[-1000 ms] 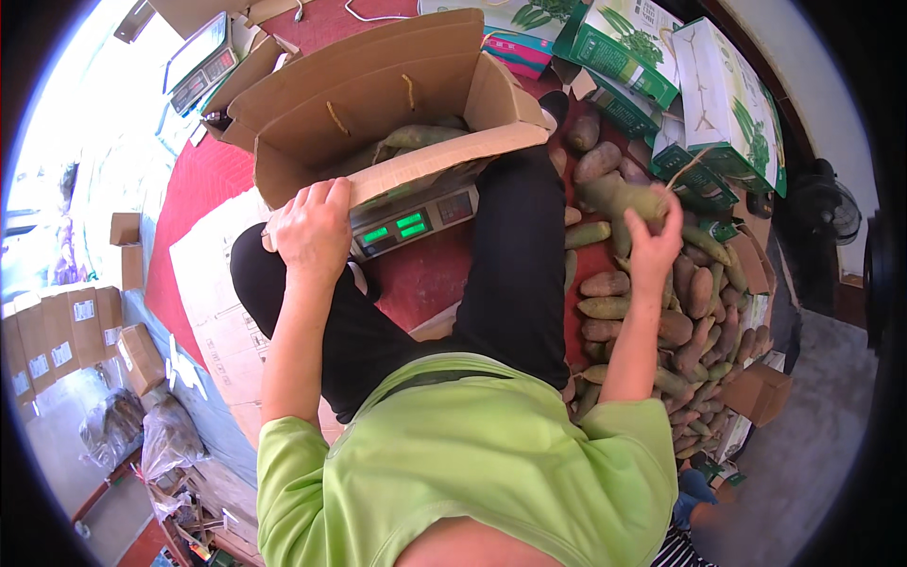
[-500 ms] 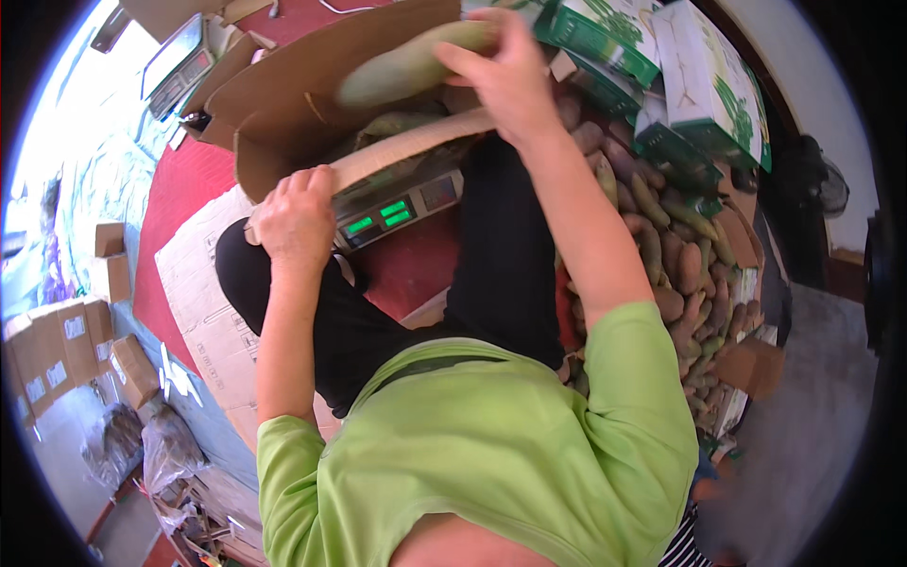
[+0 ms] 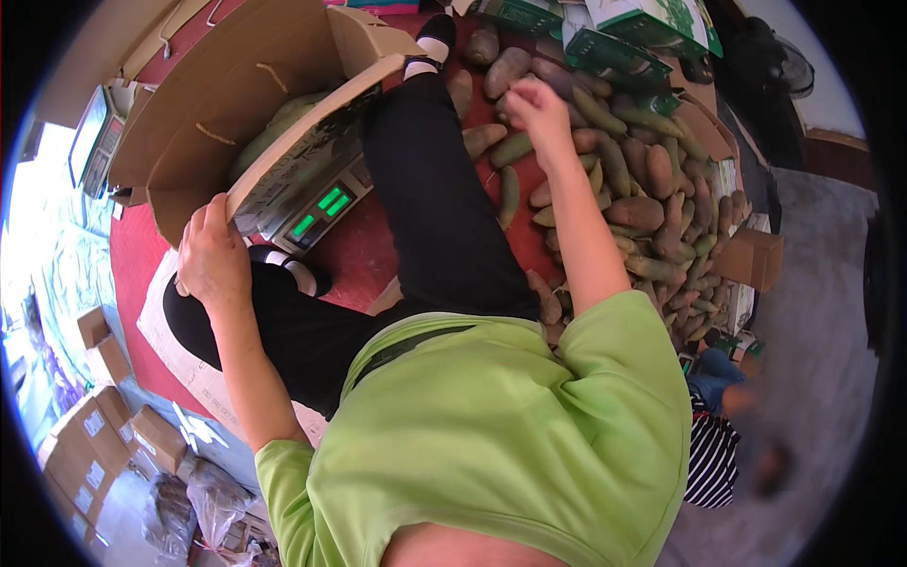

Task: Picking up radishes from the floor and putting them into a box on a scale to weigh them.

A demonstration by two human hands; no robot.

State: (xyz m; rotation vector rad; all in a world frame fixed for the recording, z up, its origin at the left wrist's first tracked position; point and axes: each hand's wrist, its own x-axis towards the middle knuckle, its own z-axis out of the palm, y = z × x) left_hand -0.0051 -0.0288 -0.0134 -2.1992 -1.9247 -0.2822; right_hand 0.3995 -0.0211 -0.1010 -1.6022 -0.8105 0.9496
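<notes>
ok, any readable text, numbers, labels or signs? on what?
None I can quote:
Digital scale: two lit green readouts, digits washed out.
Open carton: outer print, too oblique and blurred.
Stacked cartons' white labels: too small.
Green-and-white box: fine print, too small.

Blown-out white glare at far left, dimmer right side, fisheye curvature toward black, bluish-fringed rim

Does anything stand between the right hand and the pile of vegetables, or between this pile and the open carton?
Nothing visible blocks the right hand from the pile of vegetables. Between pile and open carton are the right leg and the carton's near side, held by the left hand.
</notes>
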